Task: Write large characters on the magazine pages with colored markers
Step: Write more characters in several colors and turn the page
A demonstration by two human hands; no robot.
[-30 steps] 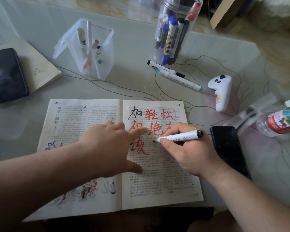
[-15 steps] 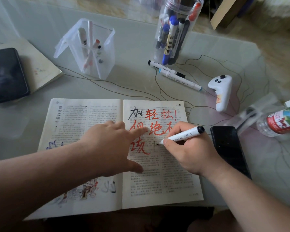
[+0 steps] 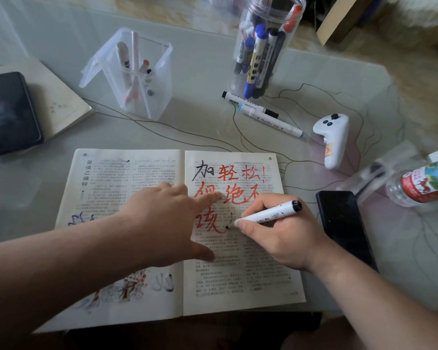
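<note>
Fingers (image 3: 257,204) of the right hand (image 3: 283,238) pinch one white marker (image 3: 268,214), tip touching the right page of the one open magazine (image 3: 127,173), which lies at the near edge of the table (image 3: 200,127). The left hand (image 3: 167,223) lies flat, fingers spread, index tip on the same page. Characters written there: one black, six red. Two loose markers (image 3: 276,122) lie toward the far edge, just beside one jar (image 3: 266,46) of markers.

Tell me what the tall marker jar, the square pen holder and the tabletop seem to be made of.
Tall marker jar: clear glossy plastic, probably; moulded screw threads at the neck.
Square pen holder: translucent, slightly milky plastic; thin, faintly frosted walls.
Tabletop: likely glass, glossy pale green; soft reflections, thin brown lines seemingly beneath the surface.
</note>
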